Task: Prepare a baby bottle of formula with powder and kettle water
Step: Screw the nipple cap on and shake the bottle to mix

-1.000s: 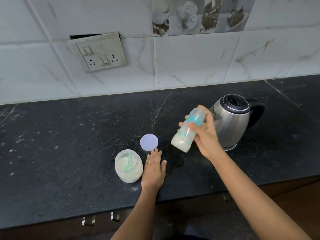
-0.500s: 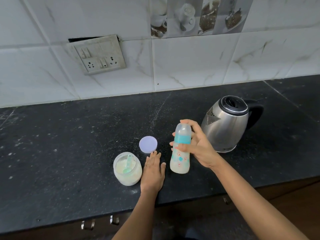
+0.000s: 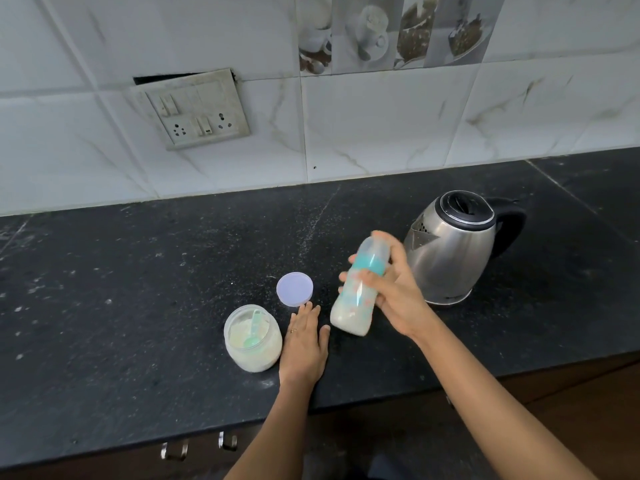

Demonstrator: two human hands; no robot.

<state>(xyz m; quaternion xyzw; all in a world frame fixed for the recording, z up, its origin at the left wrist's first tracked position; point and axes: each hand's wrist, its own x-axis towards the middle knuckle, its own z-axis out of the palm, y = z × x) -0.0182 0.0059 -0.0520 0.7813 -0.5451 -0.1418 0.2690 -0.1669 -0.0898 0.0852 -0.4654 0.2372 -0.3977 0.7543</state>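
Bottle [image 3: 356, 292], milky inside, hangs tilted over the counter [image 3: 138, 289] between lid [image 3: 294, 289] and kettle [image 3: 450, 247], right hand [image 3: 394, 292] wrapped round its middle. Left hand [image 3: 304, 344] lies flat, fingers straight, just beside the open jar [image 3: 252, 337]. Risk as I see it: a loose top could spray formula during shaking, or a wide swing could knock the kettle or tip the uncovered jar over.

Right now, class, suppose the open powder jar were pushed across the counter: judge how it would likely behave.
The powder jar looks squat and wide, so it would probably slide rather than tip. Its lid lies apart on the countertop, so a hard shove could spill powder. It seems partly filled plastic, likely light.
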